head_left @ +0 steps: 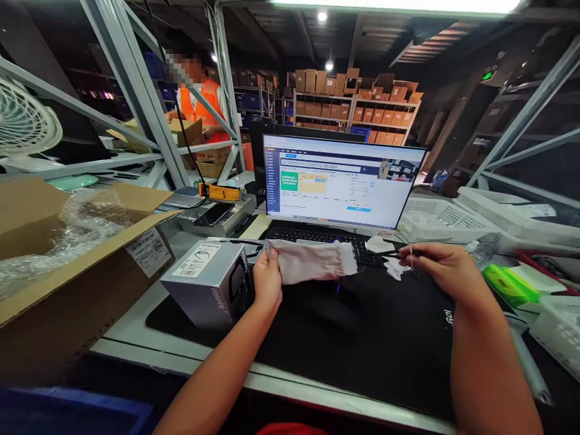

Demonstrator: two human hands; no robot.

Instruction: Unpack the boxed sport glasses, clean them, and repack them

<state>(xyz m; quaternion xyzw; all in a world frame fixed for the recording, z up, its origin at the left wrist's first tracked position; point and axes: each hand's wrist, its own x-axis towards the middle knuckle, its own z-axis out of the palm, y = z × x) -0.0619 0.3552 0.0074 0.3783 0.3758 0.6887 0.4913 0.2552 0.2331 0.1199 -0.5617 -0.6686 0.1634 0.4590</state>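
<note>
My left hand (267, 279) is closed on one end of a pale grey cloth pouch (308, 261), held above the desk. Its gathered end points right, with a whitish piece (348, 258) beside it. Over the right of the desk, my right hand (446, 266) pinches a slim dark item (408, 251) whose kind I cannot make out. White scraps (395, 267) lie just left of those fingers. Close to my left hand stands a silver-grey printed box (203, 290) with a white label on top.
A monitor (339, 181) and keyboard (312, 234) are behind the pouch. At left, an open carton (113, 272) holds bubble wrap (67, 229). White baskets (444, 220) and a green packet (512, 287) sit at right. A person in an orange vest (206, 109) stands beyond the metal frame.
</note>
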